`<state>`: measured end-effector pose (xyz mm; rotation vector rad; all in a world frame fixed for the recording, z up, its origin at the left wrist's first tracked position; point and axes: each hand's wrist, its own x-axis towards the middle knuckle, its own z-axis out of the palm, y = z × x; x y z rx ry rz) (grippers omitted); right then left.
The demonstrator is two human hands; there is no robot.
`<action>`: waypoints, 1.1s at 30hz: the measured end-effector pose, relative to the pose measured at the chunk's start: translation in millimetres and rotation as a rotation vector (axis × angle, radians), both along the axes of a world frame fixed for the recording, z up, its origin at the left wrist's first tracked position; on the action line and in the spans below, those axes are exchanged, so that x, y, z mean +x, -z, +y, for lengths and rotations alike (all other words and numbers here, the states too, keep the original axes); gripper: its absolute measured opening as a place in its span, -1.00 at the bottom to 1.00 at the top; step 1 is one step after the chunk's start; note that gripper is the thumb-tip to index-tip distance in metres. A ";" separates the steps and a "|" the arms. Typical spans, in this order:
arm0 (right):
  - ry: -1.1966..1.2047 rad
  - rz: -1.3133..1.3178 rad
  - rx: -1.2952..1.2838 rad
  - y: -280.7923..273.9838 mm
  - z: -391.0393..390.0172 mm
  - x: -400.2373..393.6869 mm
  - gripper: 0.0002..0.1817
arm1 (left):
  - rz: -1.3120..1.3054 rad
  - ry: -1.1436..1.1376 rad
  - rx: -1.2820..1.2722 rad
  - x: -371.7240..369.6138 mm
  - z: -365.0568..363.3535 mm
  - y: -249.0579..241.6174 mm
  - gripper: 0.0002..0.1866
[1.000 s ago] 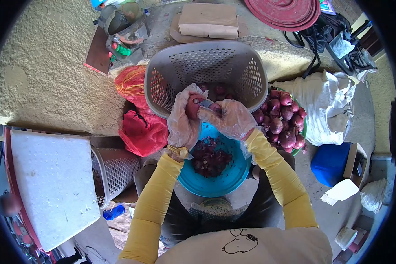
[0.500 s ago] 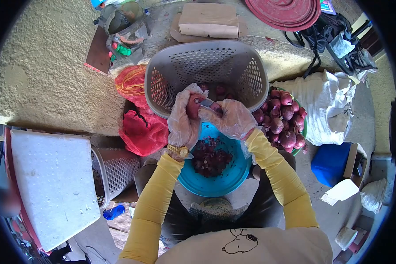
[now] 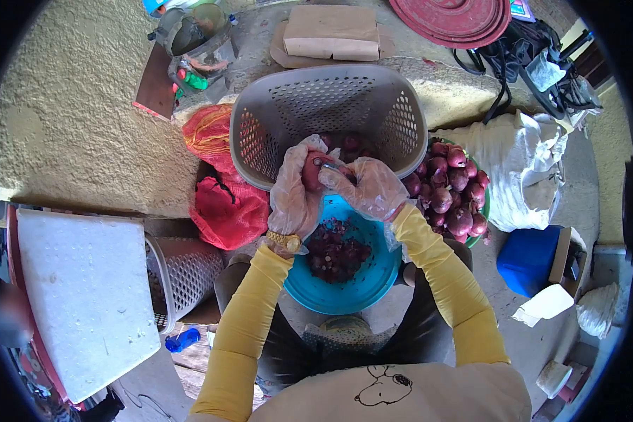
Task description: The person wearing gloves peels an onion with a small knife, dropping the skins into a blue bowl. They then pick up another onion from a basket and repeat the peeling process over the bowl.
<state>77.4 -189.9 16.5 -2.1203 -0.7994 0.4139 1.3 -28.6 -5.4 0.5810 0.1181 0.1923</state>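
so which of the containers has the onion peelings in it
The blue bowl on the person's lap, below both hands; the grey basket and green tub hold whole onions.

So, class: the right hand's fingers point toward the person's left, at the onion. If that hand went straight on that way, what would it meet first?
The right hand would meet the red onion first, held in the left hand. Its fingers already seem to touch it, with a small blade between, though depth is unclear.
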 end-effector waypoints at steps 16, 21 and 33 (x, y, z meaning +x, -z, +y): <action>0.057 -0.188 -0.078 -22.0 -1.9 -2.0 -0.22 | -0.011 -0.097 0.042 3.6 4.6 3.1 -0.65; 0.051 -0.125 -0.109 -21.9 -1.3 -1.8 -0.21 | 0.016 -0.080 0.016 1.7 3.1 -0.3 -0.66; 0.021 -0.091 -0.021 -23.6 -2.4 -3.1 -0.24 | 0.049 -0.047 0.010 2.1 2.1 -0.2 -0.65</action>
